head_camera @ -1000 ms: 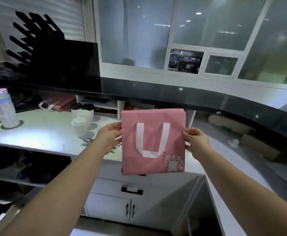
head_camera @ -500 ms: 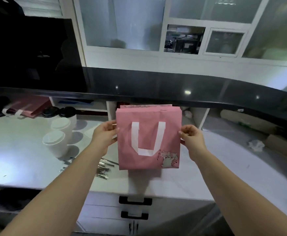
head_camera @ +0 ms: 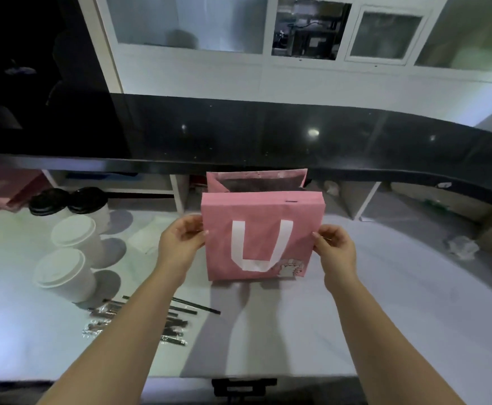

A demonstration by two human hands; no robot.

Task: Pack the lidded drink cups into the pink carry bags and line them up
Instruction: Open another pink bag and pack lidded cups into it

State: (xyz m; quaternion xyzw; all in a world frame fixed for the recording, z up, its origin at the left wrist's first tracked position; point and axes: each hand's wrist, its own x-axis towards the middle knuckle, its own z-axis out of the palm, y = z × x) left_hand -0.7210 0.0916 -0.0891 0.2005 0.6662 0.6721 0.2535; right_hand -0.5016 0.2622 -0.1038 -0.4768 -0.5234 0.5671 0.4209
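A pink carry bag [head_camera: 218, 252] with a white U-shaped handle and a small cartoon print stands upright on the white counter [head_camera: 399, 317]. Its top has spread open and the dark inside shows. My left hand [head_camera: 181, 239] pinches its left side edge. My right hand [head_camera: 333, 248] pinches its right side edge. To the left stand two white cups with white lids [head_camera: 63, 273], [head_camera: 76, 235]. Behind them are two cups with black lids [head_camera: 47, 201], [head_camera: 88, 197]. More folded pink bags [head_camera: 2, 191] lie at the far left under the ledge.
Black wrapped straws [head_camera: 151, 320] lie scattered on the counter by my left forearm. A dark raised ledge [head_camera: 268, 135] runs across above the counter, with open cubbies beneath it. A crumpled wrapper [head_camera: 461, 247] lies at the right. A drawer handle [head_camera: 243, 385] shows below the counter's front edge.
The bag has come down from mid-air onto the counter and its mouth has spread open. The view has tilted down and closer; both hands keep their grip on the side edges.
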